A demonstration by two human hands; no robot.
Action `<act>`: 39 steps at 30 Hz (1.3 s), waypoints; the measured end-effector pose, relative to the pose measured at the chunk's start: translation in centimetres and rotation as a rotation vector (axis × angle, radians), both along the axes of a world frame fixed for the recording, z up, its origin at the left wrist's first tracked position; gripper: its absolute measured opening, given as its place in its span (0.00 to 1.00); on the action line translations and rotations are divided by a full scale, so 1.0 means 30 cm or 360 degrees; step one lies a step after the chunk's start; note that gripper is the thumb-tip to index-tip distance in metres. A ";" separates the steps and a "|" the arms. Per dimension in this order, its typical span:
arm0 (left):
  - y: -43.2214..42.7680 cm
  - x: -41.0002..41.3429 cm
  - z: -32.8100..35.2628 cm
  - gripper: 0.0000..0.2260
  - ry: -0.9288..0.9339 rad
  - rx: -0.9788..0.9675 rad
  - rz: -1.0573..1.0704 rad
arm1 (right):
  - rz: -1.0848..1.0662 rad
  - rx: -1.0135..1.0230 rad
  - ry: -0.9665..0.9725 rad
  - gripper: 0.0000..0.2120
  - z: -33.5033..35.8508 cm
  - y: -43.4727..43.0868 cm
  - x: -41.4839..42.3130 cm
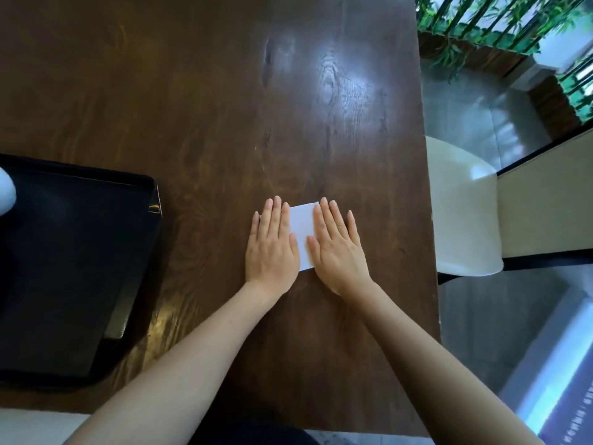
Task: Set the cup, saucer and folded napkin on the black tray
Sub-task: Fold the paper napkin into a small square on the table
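Note:
A white folded napkin (302, 231) lies flat on the dark wooden table (205, 101). My left hand (272, 244) rests palm down on its left side, fingers straight. My right hand (337, 244) presses flat on its right side; only a strip of napkin shows between them. The black tray (80, 252) sits at the left, well apart from the napkin. A white rounded object (5, 194) shows at the tray's far left edge, cut off by the frame; I cannot tell whether it is the cup or the saucer.
The table's right edge runs just right of my right hand. A white chair (462, 213) stands beside that edge. Green plants (500, 17) fill the upper right, over a grey floor.

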State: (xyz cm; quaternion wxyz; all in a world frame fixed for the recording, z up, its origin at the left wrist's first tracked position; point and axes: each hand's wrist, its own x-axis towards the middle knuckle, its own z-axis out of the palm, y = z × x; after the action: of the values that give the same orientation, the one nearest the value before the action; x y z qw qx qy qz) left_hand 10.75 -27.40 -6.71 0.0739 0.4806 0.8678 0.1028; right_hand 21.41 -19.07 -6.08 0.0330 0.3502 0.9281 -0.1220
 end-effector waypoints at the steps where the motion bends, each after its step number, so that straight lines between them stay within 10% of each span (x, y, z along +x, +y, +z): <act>1: 0.003 0.001 0.002 0.24 0.0007 -0.0008 -0.0012 | 0.0000 0.0024 -0.0016 0.27 0.002 0.014 -0.022; 32: -0.018 -0.017 0.018 0.29 0.0120 -0.0145 -0.0034 | 0.0346 0.0088 -0.0028 0.30 -0.009 0.114 -0.048; 39: -0.076 -0.046 0.050 0.28 0.0431 -0.0209 -0.0571 | 0.0452 0.0092 -0.0136 0.31 0.015 0.133 -0.036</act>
State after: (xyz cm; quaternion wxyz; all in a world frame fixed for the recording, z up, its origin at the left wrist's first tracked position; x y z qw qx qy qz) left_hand 9.35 -29.67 -5.19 0.0050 0.6307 0.7752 -0.0342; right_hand 20.33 -15.07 -5.62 0.0793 0.2210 0.9692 -0.0742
